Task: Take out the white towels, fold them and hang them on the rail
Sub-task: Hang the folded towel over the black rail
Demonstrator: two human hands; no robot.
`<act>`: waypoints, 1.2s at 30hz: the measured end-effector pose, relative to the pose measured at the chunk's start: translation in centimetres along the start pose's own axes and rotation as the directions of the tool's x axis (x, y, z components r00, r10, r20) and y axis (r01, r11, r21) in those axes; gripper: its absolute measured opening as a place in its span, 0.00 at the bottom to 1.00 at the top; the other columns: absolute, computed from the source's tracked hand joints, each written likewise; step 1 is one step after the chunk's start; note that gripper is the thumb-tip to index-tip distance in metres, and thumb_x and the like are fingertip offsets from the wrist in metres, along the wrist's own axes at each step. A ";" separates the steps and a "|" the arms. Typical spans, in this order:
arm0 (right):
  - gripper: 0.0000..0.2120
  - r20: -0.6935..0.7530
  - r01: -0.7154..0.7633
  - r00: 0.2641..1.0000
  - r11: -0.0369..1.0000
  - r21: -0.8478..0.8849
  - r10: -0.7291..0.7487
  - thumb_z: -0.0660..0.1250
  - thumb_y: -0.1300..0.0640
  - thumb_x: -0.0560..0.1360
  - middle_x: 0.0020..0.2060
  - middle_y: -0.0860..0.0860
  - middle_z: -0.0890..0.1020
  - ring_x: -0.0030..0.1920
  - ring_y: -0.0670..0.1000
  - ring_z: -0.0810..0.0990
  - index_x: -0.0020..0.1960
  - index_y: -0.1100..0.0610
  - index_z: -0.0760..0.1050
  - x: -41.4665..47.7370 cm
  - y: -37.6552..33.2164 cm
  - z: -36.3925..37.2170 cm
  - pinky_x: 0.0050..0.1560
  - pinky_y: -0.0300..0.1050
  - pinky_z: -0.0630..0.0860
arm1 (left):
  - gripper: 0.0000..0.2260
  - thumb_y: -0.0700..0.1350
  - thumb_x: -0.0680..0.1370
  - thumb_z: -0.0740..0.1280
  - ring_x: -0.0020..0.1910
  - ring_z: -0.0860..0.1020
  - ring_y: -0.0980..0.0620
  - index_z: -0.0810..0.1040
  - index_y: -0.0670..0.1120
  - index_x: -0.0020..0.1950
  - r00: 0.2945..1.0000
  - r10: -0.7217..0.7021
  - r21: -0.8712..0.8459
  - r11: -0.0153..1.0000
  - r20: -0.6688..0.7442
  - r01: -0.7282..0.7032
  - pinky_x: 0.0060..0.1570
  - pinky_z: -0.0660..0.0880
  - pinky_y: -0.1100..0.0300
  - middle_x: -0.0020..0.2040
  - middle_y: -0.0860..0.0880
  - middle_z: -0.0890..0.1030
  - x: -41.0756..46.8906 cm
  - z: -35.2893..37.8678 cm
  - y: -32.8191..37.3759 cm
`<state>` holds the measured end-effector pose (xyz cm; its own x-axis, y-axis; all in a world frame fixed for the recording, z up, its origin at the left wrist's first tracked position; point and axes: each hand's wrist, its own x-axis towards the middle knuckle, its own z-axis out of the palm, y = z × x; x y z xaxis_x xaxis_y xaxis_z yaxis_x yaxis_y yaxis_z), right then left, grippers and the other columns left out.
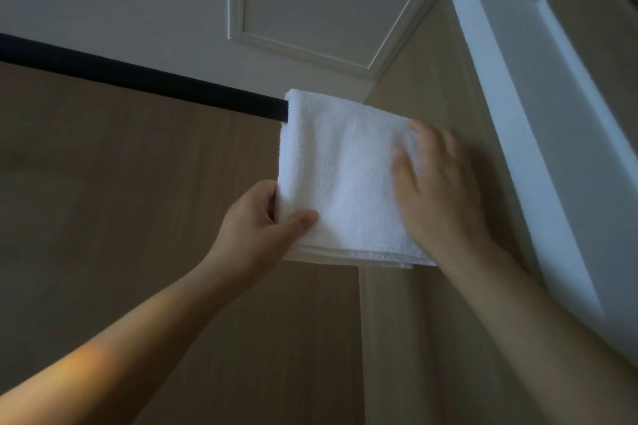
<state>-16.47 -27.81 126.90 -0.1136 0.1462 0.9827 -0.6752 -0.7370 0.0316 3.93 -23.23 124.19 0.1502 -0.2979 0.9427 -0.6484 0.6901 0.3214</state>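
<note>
Head view: you look up at a black rail (138, 79) that runs from the left edge to the middle of the picture, in front of a brown wood-grain wall (103, 183).
Towel: the folded white towel (341, 176) is draped over the right end of the rail and hangs down in front of the wall, its layered hem at the bottom.
Left hand: your left hand (255, 221) pinches the towel's lower left corner, thumb on the front face and fingers curled behind the edge.
Right hand: your right hand (438, 190) lies flat on the towel's right side, fingers straight and spread, gripping nothing.
Around: a white ceiling with a raised moulded panel (310, 3) sits above the rail; a white frame (518, 114) slants down on the right, near your right forearm.
In the way: the towel hides the rail's right end, and your right hand covers the towel's right edge, so you cannot tell how that edge lies.
</note>
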 end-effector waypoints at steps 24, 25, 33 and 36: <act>0.28 -0.015 0.124 0.992 0.979 -0.159 -0.128 0.42 0.41 0.79 0.50 0.53 0.79 0.54 0.56 0.75 0.58 0.56 0.74 6.4 1.3 5.8 0.60 0.51 0.66 | 0.08 0.49 0.73 0.73 0.40 0.80 0.55 0.76 0.50 0.49 0.999 0.009 0.053 0.999 0.042 -0.011 0.34 0.73 0.64 0.43 0.51 0.81 0.3 2.3 0.8; 0.26 -0.016 0.124 0.992 0.980 -0.154 -0.128 0.45 0.41 0.80 0.50 0.54 0.79 0.53 0.56 0.75 0.57 0.57 0.74 6.4 1.4 5.8 0.59 0.51 0.66 | 0.08 0.49 0.73 0.73 0.40 0.80 0.54 0.77 0.50 0.49 0.999 0.007 0.048 0.999 0.038 -0.009 0.35 0.74 0.62 0.43 0.51 0.81 0.3 2.4 0.8; 0.30 0.170 0.010 0.985 0.991 -0.135 0.013 0.46 0.40 0.82 0.78 0.57 0.56 0.78 0.56 0.50 0.79 0.54 0.51 4.2 2.5 4.8 0.77 0.56 0.43 | 0.09 0.50 0.74 0.72 0.40 0.81 0.56 0.77 0.50 0.51 0.998 -0.025 0.052 0.998 0.054 0.022 0.34 0.74 0.65 0.44 0.53 0.82 0.0 2.0 1.2; 0.34 0.286 0.028 0.958 0.998 -0.054 -0.011 0.40 0.35 0.79 0.78 0.51 0.33 0.76 0.50 0.30 0.78 0.49 0.32 1.4 2.0 5.0 0.75 0.53 0.30 | 0.10 0.49 0.74 0.73 0.42 0.82 0.52 0.77 0.50 0.52 0.997 -0.043 0.042 0.998 0.065 0.040 0.39 0.79 0.57 0.45 0.51 0.82 -0.2 2.0 1.4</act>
<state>-14.36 -32.36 129.26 0.1072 -0.0407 0.9934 -0.7165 -0.6959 0.0489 1.52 -23.56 124.24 0.1288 -0.3695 0.9202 -0.6724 0.6495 0.3550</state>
